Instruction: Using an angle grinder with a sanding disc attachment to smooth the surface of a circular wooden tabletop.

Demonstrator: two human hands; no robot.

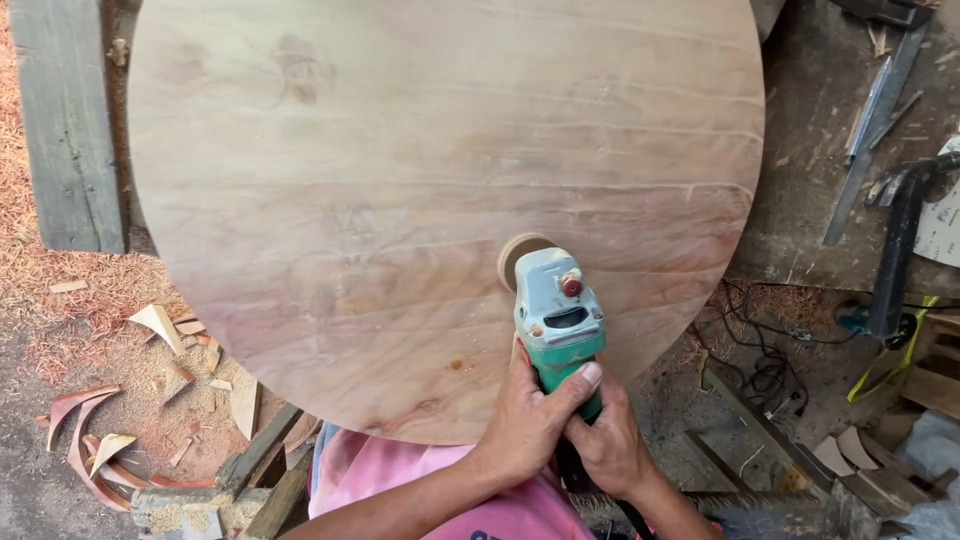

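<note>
Round wooden tabletop (440,180): the largest thing in view, pale with reddish grain, lying flat and reaching to the person's lap; its near edge sits just above the pink shirt (400,480); a judgement: dwelling in one spot could dish the surface or leave swirl marks.

Ground and offcuts: sawdust and curved wood scraps (90,440) lie to the left, well apart from the hands; they look loose underfoot, so a shifted stance could jolt the tool.

Black cable (765,370): coiled on the ground to the right, near the tabletop's edge; whether it belongs to the sander I cannot tell; if it does, a snag could tug the tool off line.

Green and grey angle sander (557,320): lies on the tabletop near its lower right part, its round sanding disc (517,255) flat against the wood; tipping it could make the disc's rim gouge the wood.

Left hand (530,425): closed tight around the sander's green body, thumb laid across the top; a slack hold could let the tool kick sideways.

Right hand (610,445): wrapped around the rear of the handle, touching the left hand; both sit close behind the disc, so a slip forward risks skin on abrasive.
</note>
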